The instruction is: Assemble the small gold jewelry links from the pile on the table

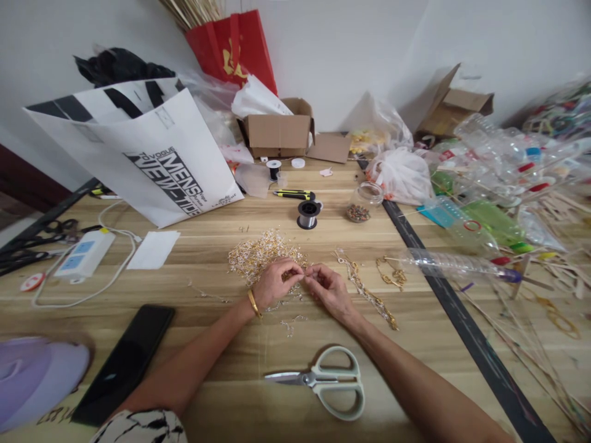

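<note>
Fingertips of my left hand (276, 281) and my right hand (330, 291) meet in a pinch over the wooden table. Whatever sits between them is too small to name. Just behind my left hand spreads a heap of gold and silver beads (253, 251). Short silver chain pieces (292, 322) lie under and in front of the hands. To the right of my right hand rest gold and silver chains (364, 284) and a small gold chain (393, 274). White-handled scissors (330, 379) lie nearer to me, blades pointing left.
A wire spool (308, 215), a yellow-black utility knife (294, 194) and a jar of beads (359, 212) stand behind the heap. At left are a black phone (127, 360), a power strip (85, 253) and a white paper bag (138, 154). Plastic bottles (498, 160) crowd the right.
</note>
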### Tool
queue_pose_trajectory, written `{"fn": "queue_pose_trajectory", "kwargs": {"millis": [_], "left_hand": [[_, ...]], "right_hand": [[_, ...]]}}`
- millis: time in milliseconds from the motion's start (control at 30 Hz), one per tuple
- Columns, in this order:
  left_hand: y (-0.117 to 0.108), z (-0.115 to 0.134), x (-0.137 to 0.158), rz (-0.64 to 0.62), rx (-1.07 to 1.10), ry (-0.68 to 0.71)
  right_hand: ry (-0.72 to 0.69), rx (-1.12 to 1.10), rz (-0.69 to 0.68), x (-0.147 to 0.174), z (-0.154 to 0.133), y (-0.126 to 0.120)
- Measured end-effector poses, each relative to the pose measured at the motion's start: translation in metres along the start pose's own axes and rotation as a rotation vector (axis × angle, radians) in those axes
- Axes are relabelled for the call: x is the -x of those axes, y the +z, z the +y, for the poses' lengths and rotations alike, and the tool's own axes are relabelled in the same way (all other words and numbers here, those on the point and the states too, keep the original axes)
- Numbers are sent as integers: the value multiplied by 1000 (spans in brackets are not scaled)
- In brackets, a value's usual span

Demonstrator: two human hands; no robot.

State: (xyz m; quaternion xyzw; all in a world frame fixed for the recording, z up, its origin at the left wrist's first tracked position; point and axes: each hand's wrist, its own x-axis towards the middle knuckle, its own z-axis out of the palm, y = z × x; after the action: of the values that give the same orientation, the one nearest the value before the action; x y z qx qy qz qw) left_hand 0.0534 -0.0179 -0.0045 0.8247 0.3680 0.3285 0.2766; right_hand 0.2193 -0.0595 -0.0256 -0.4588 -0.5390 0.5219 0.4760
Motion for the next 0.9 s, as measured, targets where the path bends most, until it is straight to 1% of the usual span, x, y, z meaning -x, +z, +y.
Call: {"fn": "queue_pose_trajectory", "kwargs": {"millis": [433,900], "left_hand": [[0,-1,1,-12,-5,40],[2,-3,2,-6,-30,65]], "right_hand": [[-23,32,-13,0,1,-1],[41,42,-33,1,2,-3]]}}
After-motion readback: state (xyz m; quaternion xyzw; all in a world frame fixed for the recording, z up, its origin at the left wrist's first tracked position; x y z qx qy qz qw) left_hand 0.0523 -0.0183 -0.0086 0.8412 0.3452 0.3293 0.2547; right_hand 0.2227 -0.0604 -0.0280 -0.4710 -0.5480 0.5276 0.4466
